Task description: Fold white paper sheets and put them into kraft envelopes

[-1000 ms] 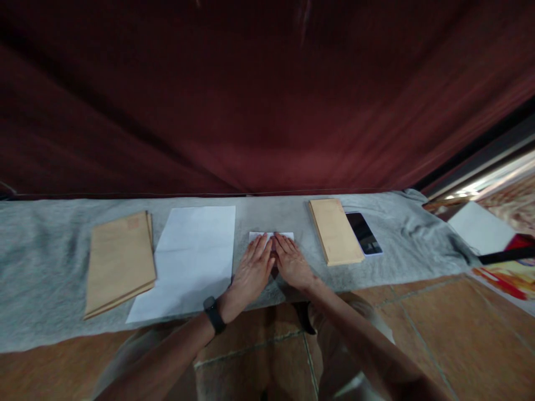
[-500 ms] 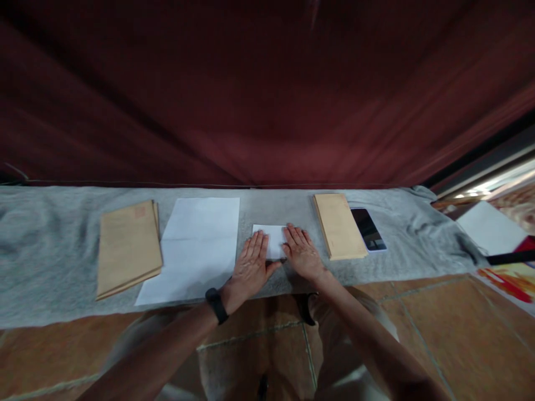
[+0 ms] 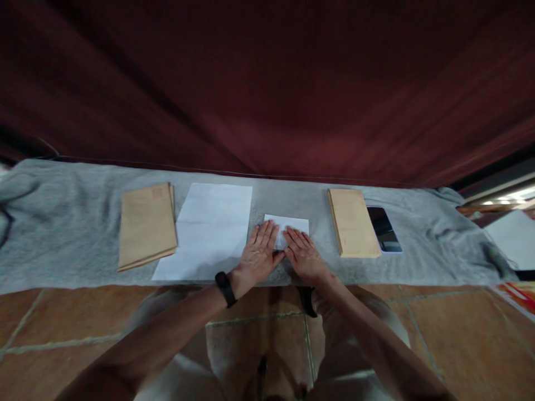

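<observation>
Pressing flat with spread fingers, left hand (image 3: 259,254) and right hand (image 3: 304,254) held the folded white paper (image 3: 288,225) at the grey-clothed desk's (image 3: 62,223) near edge; creasing underway, brown envelopes (image 3: 354,221) apparently unfilled.

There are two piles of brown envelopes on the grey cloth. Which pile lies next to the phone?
The narrow brown pile, right of both hands. Its right edge meets the dark phone. The other pile lies far left, beside the large white sheet.
</observation>
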Action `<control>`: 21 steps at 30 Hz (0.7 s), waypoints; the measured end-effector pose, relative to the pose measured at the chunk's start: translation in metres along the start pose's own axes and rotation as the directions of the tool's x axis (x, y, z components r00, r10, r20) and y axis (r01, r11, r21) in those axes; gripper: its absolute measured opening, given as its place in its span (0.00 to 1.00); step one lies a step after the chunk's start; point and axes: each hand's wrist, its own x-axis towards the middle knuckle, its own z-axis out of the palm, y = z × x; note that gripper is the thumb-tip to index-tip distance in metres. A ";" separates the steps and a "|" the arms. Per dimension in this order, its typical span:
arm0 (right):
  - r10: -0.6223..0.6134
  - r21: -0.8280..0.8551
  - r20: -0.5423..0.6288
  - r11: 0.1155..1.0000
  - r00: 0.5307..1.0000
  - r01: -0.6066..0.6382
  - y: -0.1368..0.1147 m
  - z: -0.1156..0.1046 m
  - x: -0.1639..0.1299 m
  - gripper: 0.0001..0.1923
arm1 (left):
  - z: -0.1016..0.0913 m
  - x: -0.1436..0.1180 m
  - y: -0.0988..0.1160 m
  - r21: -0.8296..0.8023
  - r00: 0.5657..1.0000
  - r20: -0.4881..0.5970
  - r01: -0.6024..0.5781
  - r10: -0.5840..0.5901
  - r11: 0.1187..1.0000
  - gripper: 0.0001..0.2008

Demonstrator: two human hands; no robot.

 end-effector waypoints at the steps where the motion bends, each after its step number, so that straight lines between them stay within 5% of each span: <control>1: -0.009 0.000 0.008 1.000 1.000 0.009 -0.002 0.002 -0.001 0.28 | -0.001 0.001 0.000 -0.006 1.000 0.008 -0.018 0.018 1.000 0.34; 9: -0.025 -0.085 0.009 0.996 1.000 0.026 -0.003 0.007 -0.008 0.30 | -0.004 0.002 -0.003 -0.098 0.992 0.034 -0.117 0.121 0.988 0.32; 21: -0.136 -0.222 -0.024 0.967 0.990 0.128 -0.015 0.006 -0.022 0.30 | 0.009 0.023 -0.012 -0.050 0.997 0.037 -0.062 0.064 0.997 0.28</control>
